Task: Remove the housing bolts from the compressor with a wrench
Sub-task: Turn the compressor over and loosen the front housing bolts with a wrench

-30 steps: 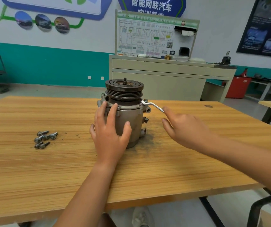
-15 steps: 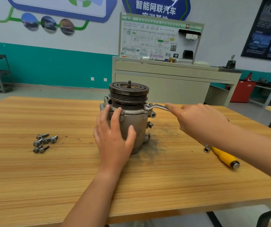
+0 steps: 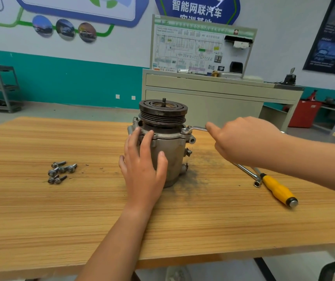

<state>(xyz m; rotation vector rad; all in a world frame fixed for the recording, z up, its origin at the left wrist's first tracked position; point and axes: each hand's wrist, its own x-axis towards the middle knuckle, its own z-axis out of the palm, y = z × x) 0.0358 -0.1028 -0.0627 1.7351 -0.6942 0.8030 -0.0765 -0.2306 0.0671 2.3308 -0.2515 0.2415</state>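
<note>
bracing the compressor [image 3: 172,155], upright on the table [image 3: 41,220], w/ left hand [image 3: 142,173] fingers spread flat; right hand [image 3: 243,140] curls round the wrench [image 3: 198,128] on a rim bolt [image 3: 184,130]. risk: wrench slips off, or compressor tips under pull

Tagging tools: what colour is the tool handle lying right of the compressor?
The tool handle is yellow; head view.

Past my wooden desk [image 3: 41,220] I face a white-and-teal wall [image 3: 71,78], a beige cabinet [image 3: 203,106] and grey shelving [image 3: 4,88].
</note>
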